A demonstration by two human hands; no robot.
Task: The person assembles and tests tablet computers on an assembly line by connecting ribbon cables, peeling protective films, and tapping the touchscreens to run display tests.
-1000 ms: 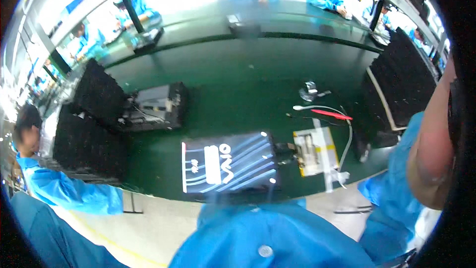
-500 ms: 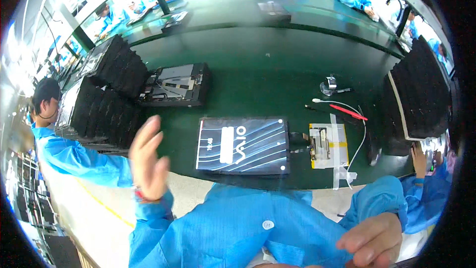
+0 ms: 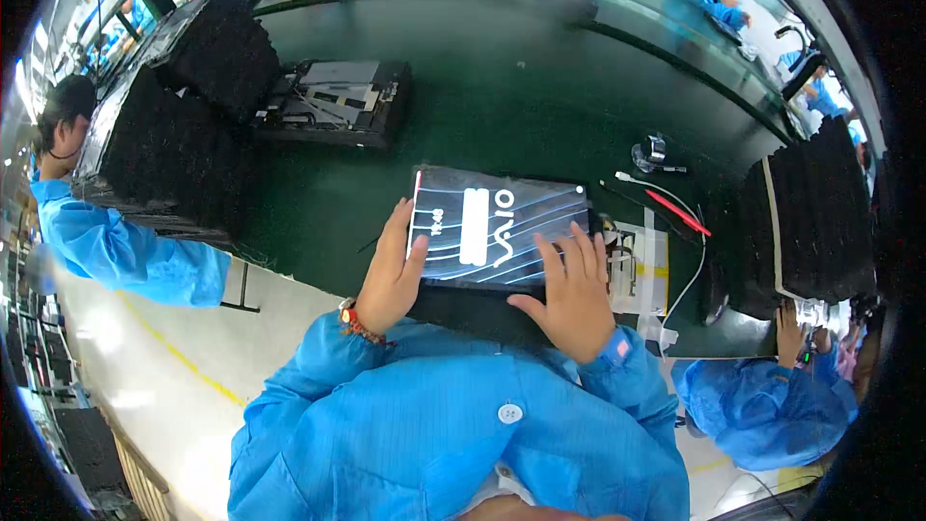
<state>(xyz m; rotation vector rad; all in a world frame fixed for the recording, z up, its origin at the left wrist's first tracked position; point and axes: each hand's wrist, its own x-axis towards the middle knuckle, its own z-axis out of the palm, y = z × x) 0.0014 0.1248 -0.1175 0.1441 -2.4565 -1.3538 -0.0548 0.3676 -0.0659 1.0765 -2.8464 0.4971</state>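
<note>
I see both hands resting on the dark laptop at the near edge of the green bench. My left hand grips its left end; my right hand lies flat, fingers spread, on its near-right corner. Its long axis runs left-right. A black tray of parts sits far-left.
</note>
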